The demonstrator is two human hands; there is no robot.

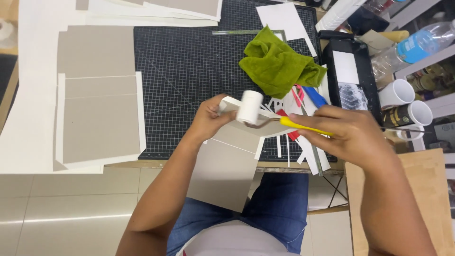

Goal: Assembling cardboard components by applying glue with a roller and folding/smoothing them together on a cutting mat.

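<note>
Bright, even overhead light. Soft, short shadows under the grey boards [97,121]. Pale glare streak on the floor tiles [71,219]. Wide-angle bending at edges. Focus mostly sharp; far-right shelf slightly soft.

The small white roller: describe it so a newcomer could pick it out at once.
Find the black gridded cutting mat; at its near edge the right hand grips a yellow handle. At its tip sits the white roller, a short plain cylinder against grey board, unlike the white cups.
</note>
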